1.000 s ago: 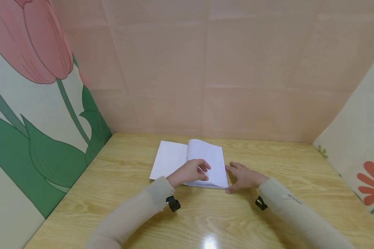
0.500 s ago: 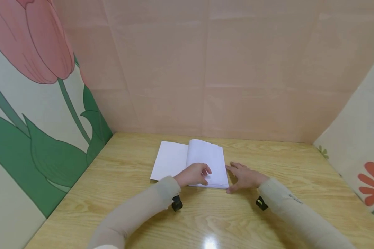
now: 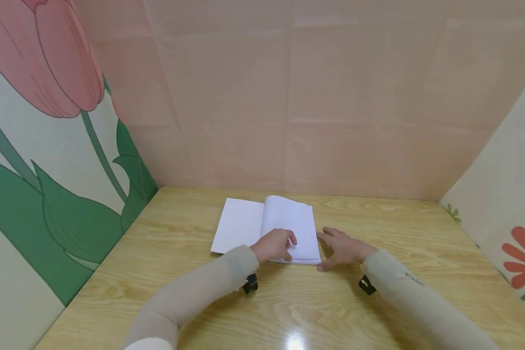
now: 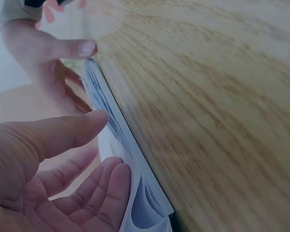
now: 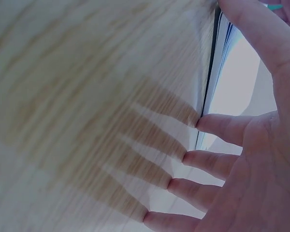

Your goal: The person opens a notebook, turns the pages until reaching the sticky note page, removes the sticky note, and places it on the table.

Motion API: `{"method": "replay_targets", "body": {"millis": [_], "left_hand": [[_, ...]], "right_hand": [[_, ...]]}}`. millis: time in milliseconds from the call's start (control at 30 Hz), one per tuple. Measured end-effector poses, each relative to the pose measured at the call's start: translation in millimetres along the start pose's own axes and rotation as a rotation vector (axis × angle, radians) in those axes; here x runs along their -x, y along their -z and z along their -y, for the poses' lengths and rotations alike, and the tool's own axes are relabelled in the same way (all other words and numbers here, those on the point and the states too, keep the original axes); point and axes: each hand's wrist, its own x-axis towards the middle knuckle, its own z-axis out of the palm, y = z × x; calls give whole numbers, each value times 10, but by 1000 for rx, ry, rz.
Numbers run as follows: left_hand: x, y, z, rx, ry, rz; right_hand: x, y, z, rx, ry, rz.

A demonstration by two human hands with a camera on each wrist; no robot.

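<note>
An open book [image 3: 241,224] with white pages lies on the wooden table; its left side is flat and the right-hand pages [image 3: 284,214] curve up from the spine. My left hand [image 3: 271,244] rests over the lower part of the right-hand page with relaxed, bent fingers. In the left wrist view its thumb [image 4: 77,133] stretches along the book's near edge, and loose sheets bow near the spine. At the book's right edge is my right hand [image 3: 343,249], fingers spread. Its forefinger [image 5: 222,126] touches the side of the book, and its thumb is at the near right corner.
The wood-grain table [image 3: 411,233] runs back to a plain pinkish wall covering [image 3: 332,97]. A tulip-printed panel [image 3: 57,146] stands at the left, and a flower-printed panel [image 3: 516,194] at the right. Dark wrist devices [image 3: 250,283] show under the sleeves.
My left hand has shifted slightly right and down over the right-hand page. The lifted pages under it have settled flatter. My right hand has stayed in place.
</note>
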Motion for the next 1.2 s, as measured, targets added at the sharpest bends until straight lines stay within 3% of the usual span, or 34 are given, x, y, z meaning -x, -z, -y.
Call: {"method": "replay_targets", "body": {"millis": [433, 700, 900, 1200], "left_hand": [[17, 38, -21, -55, -32, 17], [44, 70, 6, 41, -36, 74], [45, 57, 28, 42, -51, 68], [15, 42, 53, 72, -24, 24]], "right_hand": [[4, -2, 4, -8, 2, -1], [-19, -22, -30, 15, -3, 1], [-14, -26, -26, 9, -4, 2], [-2, -12, -2, 5, -3, 2]]}}
